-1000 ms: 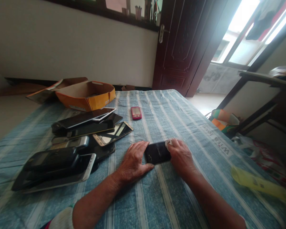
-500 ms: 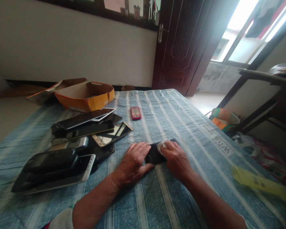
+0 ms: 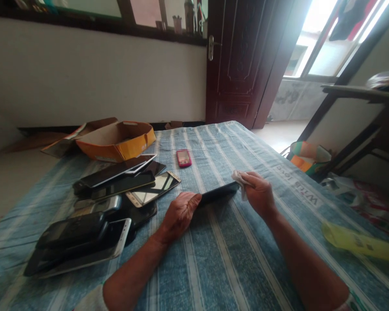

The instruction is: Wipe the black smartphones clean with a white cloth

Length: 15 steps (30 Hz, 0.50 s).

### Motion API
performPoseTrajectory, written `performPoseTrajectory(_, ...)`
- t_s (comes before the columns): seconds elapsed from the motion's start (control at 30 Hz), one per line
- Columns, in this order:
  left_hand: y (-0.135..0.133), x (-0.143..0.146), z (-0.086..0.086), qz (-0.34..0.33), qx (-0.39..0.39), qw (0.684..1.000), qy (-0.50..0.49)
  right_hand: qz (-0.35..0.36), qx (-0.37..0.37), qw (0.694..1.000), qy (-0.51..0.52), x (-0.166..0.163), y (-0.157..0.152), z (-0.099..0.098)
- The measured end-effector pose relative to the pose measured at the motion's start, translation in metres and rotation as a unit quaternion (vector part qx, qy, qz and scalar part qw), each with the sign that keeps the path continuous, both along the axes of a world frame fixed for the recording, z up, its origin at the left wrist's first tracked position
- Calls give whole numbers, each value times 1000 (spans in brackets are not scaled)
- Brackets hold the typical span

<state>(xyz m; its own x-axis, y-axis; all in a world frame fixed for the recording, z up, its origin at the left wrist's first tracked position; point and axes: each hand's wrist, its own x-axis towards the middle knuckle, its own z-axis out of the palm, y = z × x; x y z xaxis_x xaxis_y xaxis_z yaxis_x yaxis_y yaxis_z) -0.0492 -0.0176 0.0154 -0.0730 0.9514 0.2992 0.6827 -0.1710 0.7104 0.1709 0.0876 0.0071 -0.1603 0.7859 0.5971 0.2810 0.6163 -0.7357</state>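
Note:
A dark phone [image 3: 218,193] is held tilted up above the striped cloth [image 3: 214,246], its edge facing me. My left hand [image 3: 180,214] is closed round its left end. My right hand [image 3: 259,194] pinches a crumpled white wipe [image 3: 240,180] against the phone's right end. To the left of my left hand lies a loose pile of phones: a gold one [image 3: 154,188], a black one [image 3: 126,185], a white-edged one [image 3: 119,239] and a thick black device [image 3: 73,230] among them. Beyond my hands sits a small pink-red object [image 3: 184,159] with a blurred face.
An open orange cardboard box [image 3: 116,147] stands at the far left of the cloth. A yellow translucent bag [image 3: 356,242] lies at the right edge. Behind are a dark red door [image 3: 240,73] and a shelf [image 3: 359,93] on the right.
The phone has been lifted from the cloth and tilted. My right hand has moved right with the wipe, from the phone's face to its right end. The view has shifted slightly.

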Motion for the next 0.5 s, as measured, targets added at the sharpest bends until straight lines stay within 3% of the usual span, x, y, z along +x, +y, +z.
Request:
performPoseTrajectory(0.23,11,-1,-5,143,2,989,-40,4,-160,987,20,-17,20,-1)
performPoseTrajectory(0.33,16,-4,-13,161,27,986,-38,4,-187,982,-16,-21,23,-2)
performPoseTrajectory(0.5,17,-10,-21,143,-4,990,-15,22,-256,962,-93,-15,15,6)
